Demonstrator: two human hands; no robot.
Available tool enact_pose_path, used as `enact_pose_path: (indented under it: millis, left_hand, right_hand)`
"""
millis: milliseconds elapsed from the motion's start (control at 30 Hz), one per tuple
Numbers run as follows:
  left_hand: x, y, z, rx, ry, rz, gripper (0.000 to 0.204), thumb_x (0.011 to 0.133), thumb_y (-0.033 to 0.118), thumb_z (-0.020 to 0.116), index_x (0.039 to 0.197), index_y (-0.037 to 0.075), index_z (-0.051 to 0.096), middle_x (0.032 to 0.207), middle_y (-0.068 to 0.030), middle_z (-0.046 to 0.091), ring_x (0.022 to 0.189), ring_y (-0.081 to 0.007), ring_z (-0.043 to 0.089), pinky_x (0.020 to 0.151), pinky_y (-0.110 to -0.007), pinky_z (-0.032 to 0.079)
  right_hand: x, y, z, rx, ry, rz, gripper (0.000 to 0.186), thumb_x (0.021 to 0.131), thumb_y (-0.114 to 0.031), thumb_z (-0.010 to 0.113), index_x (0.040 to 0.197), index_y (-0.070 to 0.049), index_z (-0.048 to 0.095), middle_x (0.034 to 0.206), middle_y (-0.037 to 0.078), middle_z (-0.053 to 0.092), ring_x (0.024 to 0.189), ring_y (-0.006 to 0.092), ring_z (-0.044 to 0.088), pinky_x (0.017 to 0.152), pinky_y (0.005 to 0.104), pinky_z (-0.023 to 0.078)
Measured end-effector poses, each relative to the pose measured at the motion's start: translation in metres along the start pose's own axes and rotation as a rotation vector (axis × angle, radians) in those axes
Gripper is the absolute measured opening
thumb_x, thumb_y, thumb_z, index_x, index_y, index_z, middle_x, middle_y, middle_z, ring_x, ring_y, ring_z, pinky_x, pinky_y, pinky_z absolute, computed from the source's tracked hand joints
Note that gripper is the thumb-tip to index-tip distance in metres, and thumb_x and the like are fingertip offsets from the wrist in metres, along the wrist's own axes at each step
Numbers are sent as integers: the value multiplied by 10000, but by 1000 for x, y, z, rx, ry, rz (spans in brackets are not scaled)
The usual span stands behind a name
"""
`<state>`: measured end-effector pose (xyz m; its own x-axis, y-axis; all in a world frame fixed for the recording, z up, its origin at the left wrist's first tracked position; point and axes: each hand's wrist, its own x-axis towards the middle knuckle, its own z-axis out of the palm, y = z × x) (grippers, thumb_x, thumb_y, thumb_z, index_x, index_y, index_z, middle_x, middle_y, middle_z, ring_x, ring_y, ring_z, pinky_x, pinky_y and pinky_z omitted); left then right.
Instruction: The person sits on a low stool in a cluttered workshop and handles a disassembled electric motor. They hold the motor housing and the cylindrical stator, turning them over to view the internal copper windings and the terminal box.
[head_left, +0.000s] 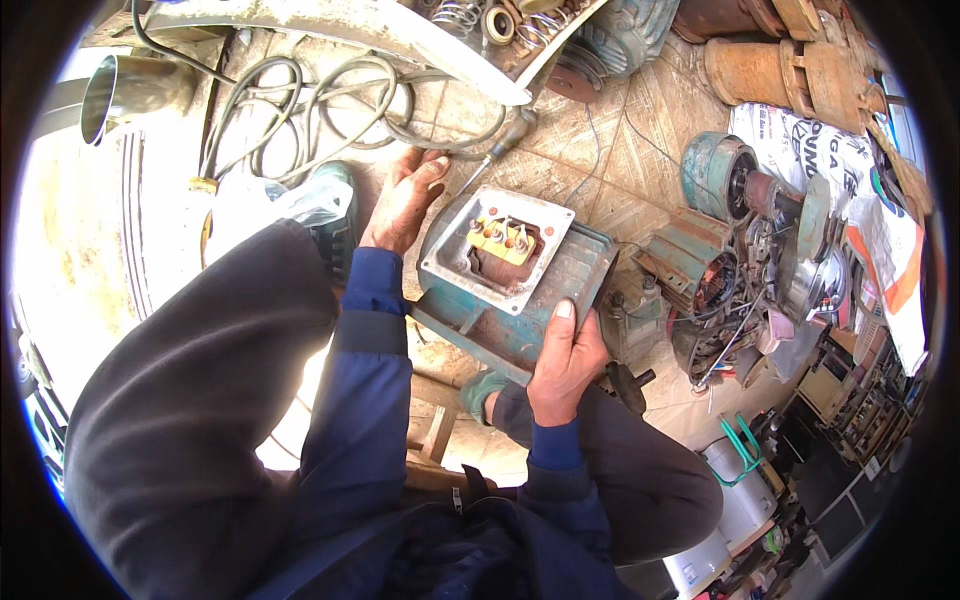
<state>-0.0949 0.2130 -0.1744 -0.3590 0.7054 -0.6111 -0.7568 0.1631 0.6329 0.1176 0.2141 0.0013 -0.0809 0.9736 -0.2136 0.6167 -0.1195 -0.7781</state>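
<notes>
A teal electric motor (500, 345) sits between my knees. Its grey terminal box (545, 215) faces up without a lid, and a yellow terminal block (507, 242) with metal studs shows inside. My right hand (568, 368) grips the motor's near right edge, thumb on top and the other fingers mostly hidden. Left of the box, my left hand (400, 203) is open with fingers stretched out, apparently holding nothing. A screwdriver (512, 136) with a dark handle lies just beyond the box, its shaft pointing toward my left hand.
Coiled grey cable (300, 120) lies on the floor ahead. A tray of springs (460, 15) stands at the far side. To the right are a motor stator with copper windings (690, 260), a teal round housing (715, 175), rusty motor bodies (760, 75) and a white sack (800, 140).
</notes>
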Motion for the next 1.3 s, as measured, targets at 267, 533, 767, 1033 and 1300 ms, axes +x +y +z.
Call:
enact_pose_path:
  millis: [267,533,767,1033,1300]
  left_hand:
    - [-21,-19,-31,925,260,-30,461,826,269,837,1129,-61,731,1065,-249,757,1014,-326,754,911,-388,576]
    - [-37,-30,-20,866,156,-52,326,819,266,821,992,-6,776,921,-202,770,858,-296,770,787,-385,581]
    - [-43,-20,-12,1206,108,-47,258,854,237,731,1067,101,777,995,-169,769,947,-334,745,823,-406,556]
    - [-18,-38,-11,1271,212,178,186,879,198,683,1047,146,745,1027,-151,710,919,-377,704,783,-458,529]
    - [-21,-37,-28,1316,458,291,220,876,276,776,991,93,739,973,-169,727,877,-399,706,780,-491,546]
  right_hand:
    - [-4,8,2,89,45,56,327,1053,-243,568,1130,66,642,786,51,634,692,129,531,638,330,464]
    - [-10,8,2,129,62,159,379,1059,-268,530,1179,81,616,821,29,598,714,113,497,642,297,439]
    - [-11,1,5,58,72,176,362,1052,-251,548,1148,89,625,856,86,658,754,150,564,695,340,491]
    - [0,-6,6,67,72,106,322,1045,-236,570,1098,75,636,820,115,676,721,179,593,688,355,499]
    - [-2,-9,9,85,46,185,326,1042,-242,571,1092,74,630,797,123,669,701,178,589,678,364,504]
